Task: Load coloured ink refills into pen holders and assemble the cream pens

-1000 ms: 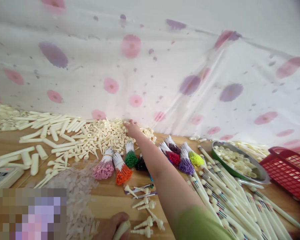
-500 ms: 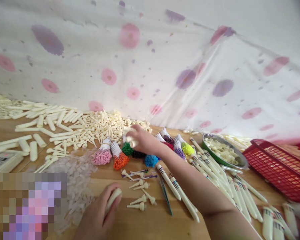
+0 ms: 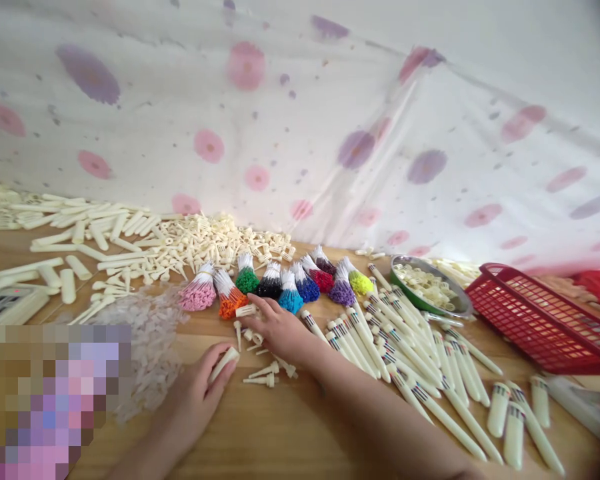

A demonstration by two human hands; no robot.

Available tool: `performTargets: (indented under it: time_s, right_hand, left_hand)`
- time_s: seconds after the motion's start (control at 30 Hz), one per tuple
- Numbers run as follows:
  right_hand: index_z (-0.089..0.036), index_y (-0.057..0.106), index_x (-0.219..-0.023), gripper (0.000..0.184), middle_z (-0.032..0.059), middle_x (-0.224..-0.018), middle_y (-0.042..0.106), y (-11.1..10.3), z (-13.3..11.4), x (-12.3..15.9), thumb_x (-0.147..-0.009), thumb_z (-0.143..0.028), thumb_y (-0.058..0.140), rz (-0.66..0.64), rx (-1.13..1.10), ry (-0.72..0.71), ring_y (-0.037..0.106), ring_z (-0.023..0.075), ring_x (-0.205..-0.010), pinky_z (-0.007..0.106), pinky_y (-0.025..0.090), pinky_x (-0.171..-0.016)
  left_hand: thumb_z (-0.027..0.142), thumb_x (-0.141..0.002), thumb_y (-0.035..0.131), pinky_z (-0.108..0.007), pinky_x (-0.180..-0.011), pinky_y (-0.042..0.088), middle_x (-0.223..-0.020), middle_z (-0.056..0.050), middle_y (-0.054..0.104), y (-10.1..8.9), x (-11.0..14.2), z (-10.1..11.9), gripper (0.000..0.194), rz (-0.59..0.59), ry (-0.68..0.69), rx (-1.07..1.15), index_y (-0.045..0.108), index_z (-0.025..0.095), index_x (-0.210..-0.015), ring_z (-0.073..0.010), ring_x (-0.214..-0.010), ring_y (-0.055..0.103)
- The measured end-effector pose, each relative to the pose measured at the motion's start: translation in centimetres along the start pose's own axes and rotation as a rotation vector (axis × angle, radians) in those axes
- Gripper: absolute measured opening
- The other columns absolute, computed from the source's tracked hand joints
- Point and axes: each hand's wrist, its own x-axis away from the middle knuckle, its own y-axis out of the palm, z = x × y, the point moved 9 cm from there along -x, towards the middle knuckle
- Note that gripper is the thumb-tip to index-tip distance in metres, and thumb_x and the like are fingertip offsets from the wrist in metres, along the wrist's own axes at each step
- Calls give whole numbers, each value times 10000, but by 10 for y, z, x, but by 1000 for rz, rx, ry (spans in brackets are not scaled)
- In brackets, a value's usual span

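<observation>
My left hand [image 3: 205, 383] is closed around a short cream pen tube [image 3: 224, 365], whose end shows between thumb and fingers. To its right, my right hand [image 3: 280, 333] hovers low over the table, its fingers about a small cream slotted piece [image 3: 245, 311]. More small cream parts lie under that hand, partly hidden. Cream cone-tipped parts [image 3: 266, 381] rest on the wood just below. Behind the hands stand bundles of pen refills with coloured ends: pink [image 3: 197, 293], orange [image 3: 231, 301], green [image 3: 247, 279], black [image 3: 269, 285], light blue [image 3: 291, 299] and other colours.
Cream pens with coloured sliders [image 3: 405, 347] spread over the right side. Behind them are a green-rimmed bowl [image 3: 397, 283] of cream parts and a red basket [image 3: 540, 320]. Clear plastic bits [image 3: 145, 353], cream tubes [image 3: 100, 233] and a pale device [image 3: 13, 305] lie left.
My right hand has come back from the refill bundles toward me, down beside my left hand. My left hand still holds the tube. The view has shifted slightly.
</observation>
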Motion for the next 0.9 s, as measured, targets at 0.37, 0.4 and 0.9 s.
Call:
performTargets:
  time_s: [0.37, 0.4, 0.9]
  right_hand:
    - [-162, 566, -932, 128, 99, -1018, 588, -26, 0, 14, -839, -139, 482, 265, -388, 47, 502, 213, -1006, 351, 411, -881]
    - [-168, 540, -863, 86, 67, -874, 591, -29, 5, 20, -869, -190, 457, 313, -454, 126, 533, 190, -866, 322, 445, -783]
    - [-235, 455, -985, 286, -11, -820, 456, 2, 5, 75, -844, -479, 504, 358, -1410, 363, 443, 123, -694, 248, 399, -633]
  left_hand:
    - [417, -886, 337, -318, -767, 501, -859, -48, 695, 4, 0, 12, 389, -73, 41, 25, 537, 198, -1138, -210, -833, 651]
    - [421, -888, 328, -314, -754, 499, -816, -38, 684, 4, 1, 13, 392, -80, 40, 32, 525, 196, -1142, -203, -798, 648]
    - [441, -820, 444, -323, -893, 469, -1164, -79, 648, 30, 11, 18, 438, -216, 24, 176, 564, 187, -1156, -229, -1039, 605]
